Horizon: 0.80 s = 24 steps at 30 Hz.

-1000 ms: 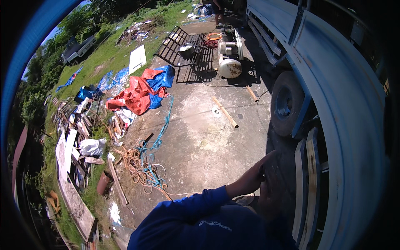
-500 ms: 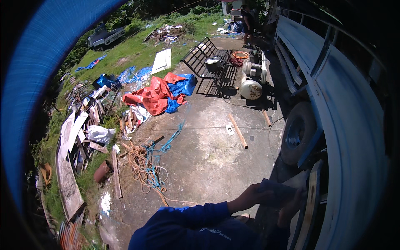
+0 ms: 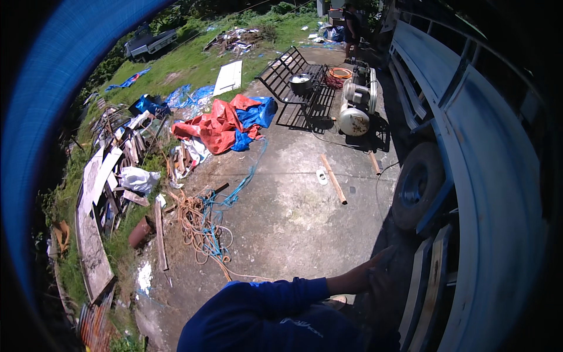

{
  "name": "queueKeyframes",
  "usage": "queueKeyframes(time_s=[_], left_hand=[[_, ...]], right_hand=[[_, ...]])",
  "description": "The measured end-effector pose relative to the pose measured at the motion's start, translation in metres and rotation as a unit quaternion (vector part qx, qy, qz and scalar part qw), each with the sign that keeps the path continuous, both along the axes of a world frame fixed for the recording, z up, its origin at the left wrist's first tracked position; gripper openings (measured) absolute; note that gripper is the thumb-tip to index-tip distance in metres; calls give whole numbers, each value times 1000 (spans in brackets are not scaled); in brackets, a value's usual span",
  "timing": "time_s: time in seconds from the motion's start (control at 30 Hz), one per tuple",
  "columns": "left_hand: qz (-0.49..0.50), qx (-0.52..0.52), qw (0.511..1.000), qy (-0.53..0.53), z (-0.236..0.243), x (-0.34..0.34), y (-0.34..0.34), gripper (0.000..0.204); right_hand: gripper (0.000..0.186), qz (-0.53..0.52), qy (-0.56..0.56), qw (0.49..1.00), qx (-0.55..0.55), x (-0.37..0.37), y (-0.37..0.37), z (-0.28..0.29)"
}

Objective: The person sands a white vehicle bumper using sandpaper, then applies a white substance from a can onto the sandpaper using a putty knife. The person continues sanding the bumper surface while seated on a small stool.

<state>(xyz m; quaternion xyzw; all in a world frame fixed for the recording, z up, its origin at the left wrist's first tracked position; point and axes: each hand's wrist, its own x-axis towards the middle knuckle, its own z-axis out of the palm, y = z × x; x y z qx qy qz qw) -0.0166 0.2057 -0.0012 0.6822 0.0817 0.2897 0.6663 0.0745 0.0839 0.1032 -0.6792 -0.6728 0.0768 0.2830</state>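
My left hand reaches out of a dark blue sleeve into the shade beside the truck. It looks closed, but whatever it holds is lost in the dark. Close below it, almost touching, is my right hand, so deep in shadow that its fingers cannot be made out. Just right of both hands, two long wooden boards lean side by side near the truck's light-coloured side panel. Above the hands stands the truck's wheel.
A wood stick lies on the concrete ahead. Tangled ropes and a red and blue tarp lie left. Farther off stand an air compressor and a metal bench bearing a pot. Scrap wood lines the left; a person stands far back.
Half a second ago both hands held up a dark grey flat piece; it can no longer be made out. My hands have drawn together and sunk into shadow, baring more of the boards.
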Motion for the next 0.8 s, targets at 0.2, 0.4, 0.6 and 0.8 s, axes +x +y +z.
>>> queueKeyframes(time_s=[0.2,0.4,0.6,0.8], left_hand=[[35,35,998,-29,-8,7,-13,84],[17,47,999,-20,9,-3,-13,83],[12,45,999,1,8,-6,-9,82],[32,31,999,7,11,-12,-1,88]], right_hand=[[49,-208,145,963,-90,42,-1,-112],[49,-53,-6,999,5,21,3,-51],[48,-136,57,988,-56,50,-8,-112],[43,28,-36,995,85,0,3,-23]])
